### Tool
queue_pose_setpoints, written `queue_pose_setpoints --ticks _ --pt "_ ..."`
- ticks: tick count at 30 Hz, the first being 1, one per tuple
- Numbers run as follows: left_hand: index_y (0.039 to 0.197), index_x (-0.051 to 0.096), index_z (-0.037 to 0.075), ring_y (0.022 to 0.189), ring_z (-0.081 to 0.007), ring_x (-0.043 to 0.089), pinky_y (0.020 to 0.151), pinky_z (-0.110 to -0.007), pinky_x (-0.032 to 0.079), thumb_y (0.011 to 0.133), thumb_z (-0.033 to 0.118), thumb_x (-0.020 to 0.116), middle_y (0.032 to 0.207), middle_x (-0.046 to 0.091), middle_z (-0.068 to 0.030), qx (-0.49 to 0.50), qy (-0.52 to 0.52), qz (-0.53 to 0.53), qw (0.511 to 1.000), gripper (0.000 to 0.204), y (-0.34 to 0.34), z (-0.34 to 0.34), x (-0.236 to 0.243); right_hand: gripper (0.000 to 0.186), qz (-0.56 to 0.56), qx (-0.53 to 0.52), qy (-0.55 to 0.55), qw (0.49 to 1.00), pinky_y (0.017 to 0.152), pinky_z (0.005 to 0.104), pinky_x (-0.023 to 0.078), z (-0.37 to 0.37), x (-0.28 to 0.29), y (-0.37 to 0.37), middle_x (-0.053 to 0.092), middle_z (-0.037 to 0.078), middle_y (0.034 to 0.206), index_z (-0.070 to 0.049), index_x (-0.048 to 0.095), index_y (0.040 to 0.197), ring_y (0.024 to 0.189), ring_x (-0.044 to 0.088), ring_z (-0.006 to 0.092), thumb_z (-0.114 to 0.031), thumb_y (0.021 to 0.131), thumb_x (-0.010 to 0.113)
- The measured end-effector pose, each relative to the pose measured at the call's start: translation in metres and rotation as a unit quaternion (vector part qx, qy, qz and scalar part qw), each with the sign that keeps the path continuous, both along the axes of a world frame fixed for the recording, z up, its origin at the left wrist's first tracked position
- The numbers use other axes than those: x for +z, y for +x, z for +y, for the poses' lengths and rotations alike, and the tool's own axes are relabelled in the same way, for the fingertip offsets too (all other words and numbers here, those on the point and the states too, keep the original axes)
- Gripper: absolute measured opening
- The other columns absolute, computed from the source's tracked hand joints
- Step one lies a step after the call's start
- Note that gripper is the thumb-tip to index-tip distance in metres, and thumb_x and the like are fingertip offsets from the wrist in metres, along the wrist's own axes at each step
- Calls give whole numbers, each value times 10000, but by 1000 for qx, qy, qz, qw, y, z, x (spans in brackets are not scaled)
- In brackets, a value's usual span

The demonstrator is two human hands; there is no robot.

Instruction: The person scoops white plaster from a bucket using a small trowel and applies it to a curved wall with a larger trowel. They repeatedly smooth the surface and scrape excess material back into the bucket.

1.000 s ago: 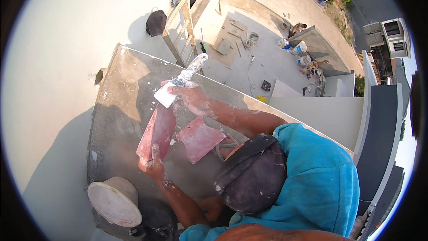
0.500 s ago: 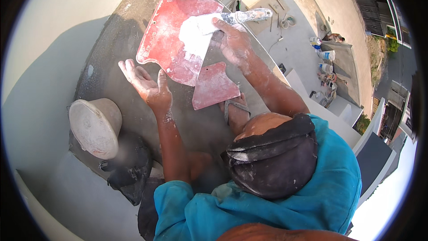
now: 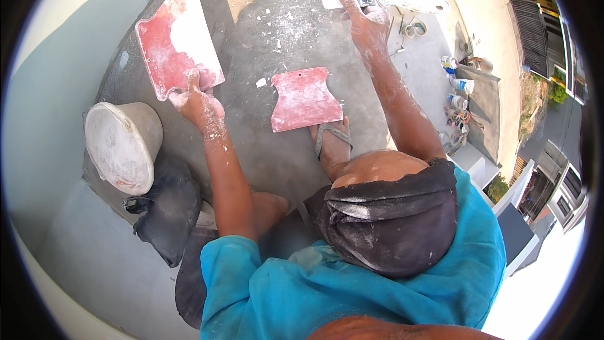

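Observation:
My left hand (image 3: 200, 106) grips the near edge of a large red plastic putty spreader (image 3: 157, 53), thumb on top. A thick patch of white putty (image 3: 190, 33) covers much of its right side. Out to the far right, my right hand (image 3: 370, 28) holds a putty knife (image 3: 412, 2), its handle pointing right and its blade, coated white, pointing left. The thumb presses on the blade. A smaller red spreader (image 3: 307, 102) lies between the hands, its near edge by my sandalled foot (image 3: 335, 145). White dust coats both hands.
A whitish bucket (image 3: 123, 145) stands at the left by the wall, with a black plastic bag (image 3: 167, 214) beside it. White crumbs (image 3: 262, 82) are scattered over the grey ledge (image 3: 251, 145). Beyond its right edge, several paint pails (image 3: 462, 85) stand on a lower floor.
My left hand, open before, has taken hold of the large spreader, which has moved left. My right hand has moved away to the right with the putty knife.

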State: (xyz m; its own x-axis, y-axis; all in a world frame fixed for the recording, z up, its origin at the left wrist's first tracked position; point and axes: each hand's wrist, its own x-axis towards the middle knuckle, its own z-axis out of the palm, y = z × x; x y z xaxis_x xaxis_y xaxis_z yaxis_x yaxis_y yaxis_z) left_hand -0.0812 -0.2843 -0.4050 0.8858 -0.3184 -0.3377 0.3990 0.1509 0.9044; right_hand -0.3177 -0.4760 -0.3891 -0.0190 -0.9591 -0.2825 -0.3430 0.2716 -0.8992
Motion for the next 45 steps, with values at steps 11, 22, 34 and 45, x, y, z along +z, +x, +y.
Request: queue_pose_setpoints --ticks 11,22,34,45 --pt "1370 410 34 1204 -258 561 1030 -440 503 891 -92 605 1309 542 -134 60 -128 191 971 533 -69 -8 -38 296 39 141 -79 986 779 273 500 47 -18 -9 707 24 1020 -95 698 1184 869 636 113 -245 929 698" --pt "1038 544 -81 876 -220 654 771 -330 527 862 -22 686 1030 638 -156 37 98 62 993 233 -59 -8 -65 265 -28 120 -92 988 789 286 516 49 -34 -8 730 62 982 -116 723 1150 849 670 149 -198 898 712" --pt "895 600 -81 739 -233 660 690 -345 529 843 84 735 885 675 -144 -97 216 87 968 220 -135 -67 -53 287 52 123 -116 984 727 264 481 45 -26 -12 696 31 1010 -80 698 1189 807 588 110 -210 932 697" --pt "1065 646 -3 765 -264 698 680 -387 553 902 288 694 889 724 -143 -409 351 -162 826 337 -94 -20 -21 425 129 356 -274 884 792 321 540 57 -37 -15 710 102 1113 -117 676 1242 941 688 263 -120 818 694"
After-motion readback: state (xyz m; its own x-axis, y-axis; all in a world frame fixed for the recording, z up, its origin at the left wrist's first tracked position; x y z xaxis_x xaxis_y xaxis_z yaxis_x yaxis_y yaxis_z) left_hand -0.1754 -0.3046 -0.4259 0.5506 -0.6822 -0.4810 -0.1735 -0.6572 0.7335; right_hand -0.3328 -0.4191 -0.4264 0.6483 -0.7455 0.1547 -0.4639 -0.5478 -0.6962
